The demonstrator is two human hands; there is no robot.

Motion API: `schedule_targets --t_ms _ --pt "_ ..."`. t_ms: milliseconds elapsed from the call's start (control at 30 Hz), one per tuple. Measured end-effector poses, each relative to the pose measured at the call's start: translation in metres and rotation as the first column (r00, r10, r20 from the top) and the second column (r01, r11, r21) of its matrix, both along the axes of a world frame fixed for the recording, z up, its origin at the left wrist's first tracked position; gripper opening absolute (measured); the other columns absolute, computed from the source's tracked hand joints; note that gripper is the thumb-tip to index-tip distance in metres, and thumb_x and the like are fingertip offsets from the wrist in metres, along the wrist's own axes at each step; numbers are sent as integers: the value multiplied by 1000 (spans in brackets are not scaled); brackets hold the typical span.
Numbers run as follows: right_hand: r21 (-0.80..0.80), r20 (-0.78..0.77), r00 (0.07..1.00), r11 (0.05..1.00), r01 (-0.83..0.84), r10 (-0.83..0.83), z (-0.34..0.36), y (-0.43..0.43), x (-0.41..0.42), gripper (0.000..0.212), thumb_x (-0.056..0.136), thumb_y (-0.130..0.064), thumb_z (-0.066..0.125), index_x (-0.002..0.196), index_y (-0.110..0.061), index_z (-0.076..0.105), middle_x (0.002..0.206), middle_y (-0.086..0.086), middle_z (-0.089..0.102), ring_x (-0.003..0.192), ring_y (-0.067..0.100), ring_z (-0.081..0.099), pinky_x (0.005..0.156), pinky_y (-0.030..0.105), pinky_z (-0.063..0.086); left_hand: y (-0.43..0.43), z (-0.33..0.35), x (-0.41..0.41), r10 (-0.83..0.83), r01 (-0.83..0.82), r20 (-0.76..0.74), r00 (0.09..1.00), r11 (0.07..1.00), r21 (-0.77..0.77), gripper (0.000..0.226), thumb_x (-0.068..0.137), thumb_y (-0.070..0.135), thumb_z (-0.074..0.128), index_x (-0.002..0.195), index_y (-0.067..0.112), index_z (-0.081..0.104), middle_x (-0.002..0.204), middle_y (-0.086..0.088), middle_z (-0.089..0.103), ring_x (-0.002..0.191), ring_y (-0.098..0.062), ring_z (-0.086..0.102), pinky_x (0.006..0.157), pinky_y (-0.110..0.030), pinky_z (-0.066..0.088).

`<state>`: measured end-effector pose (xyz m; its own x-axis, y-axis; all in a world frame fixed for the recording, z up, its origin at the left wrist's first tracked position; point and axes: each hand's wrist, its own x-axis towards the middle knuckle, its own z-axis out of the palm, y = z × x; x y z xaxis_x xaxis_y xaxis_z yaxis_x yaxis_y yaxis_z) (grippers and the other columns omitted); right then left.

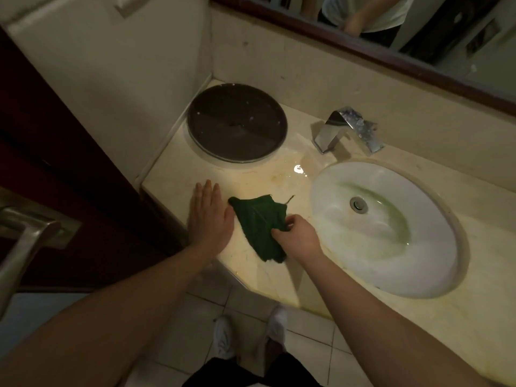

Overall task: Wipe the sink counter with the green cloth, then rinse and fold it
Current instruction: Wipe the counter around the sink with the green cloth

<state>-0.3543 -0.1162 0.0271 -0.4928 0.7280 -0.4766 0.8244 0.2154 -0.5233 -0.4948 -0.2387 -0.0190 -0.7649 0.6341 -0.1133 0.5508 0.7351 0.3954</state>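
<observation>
A dark green cloth lies bunched on the beige marble counter, left of the white oval sink. My right hand pinches the cloth's right edge with thumb and fingers. Flat on the counter lies my left hand, fingers straight, its thumb side touching the cloth's left corner. The chrome faucet stands behind the sink.
A round dark lid or tray sits at the counter's back left corner. A small puddle glints between it and the sink. A mirror runs along the back wall. A dark door with a metal handle stands to the left.
</observation>
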Motion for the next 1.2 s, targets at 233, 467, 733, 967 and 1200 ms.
schedule_targets --t_ms 233,467,733,967,1200 --pt "-472 -468 852 881 -17 -234 22 -38 -22 19 89 -14 63 106 -14 54 102 22 65 92 40 67 74 48 59 -5 48 50 63 -397 537 841 747 534 44 93 33 38 135 25 50 139 1 48 129 -16 46 107 -29 35" --pt "-751 -529 775 615 -239 -345 51 -31 -45 22 101 -10 44 116 -6 59 112 16 65 101 29 67 90 44 56 -20 78 28 -81 -496 720 689 672 550 38 95 22 56 134 25 55 128 0 62 117 -15 60 94 -31 51" --pt "81 -386 901 981 -179 196 19 12 -25 33 100 -26 46 130 -17 55 128 1 61 118 18 57 96 26 42 -31 77 -30 177 -693 699 693 431 577 42 95 16 54 136 24 53 133 -1 57 118 -15 56 101 -32 46" --pt "457 130 822 702 -546 555 -49 35 15 64 100 -39 25 154 -6 12 162 12 9 150 27 1 121 36 5 -33 10 -39 -117 73 225 967 977 198 59 92 37 41 148 21 34 159 4 23 147 -10 6 121 -49 8" --pt "483 158 809 670 -564 567 -52 36 16 64 100 -39 23 154 -9 7 163 9 4 150 20 -4 120 34 2 -18 -11 -32 -66 65 -55 996 998 -19 61 99 38 23 153 13 13 163 -5 8 149 -18 -5 122 -42 1"
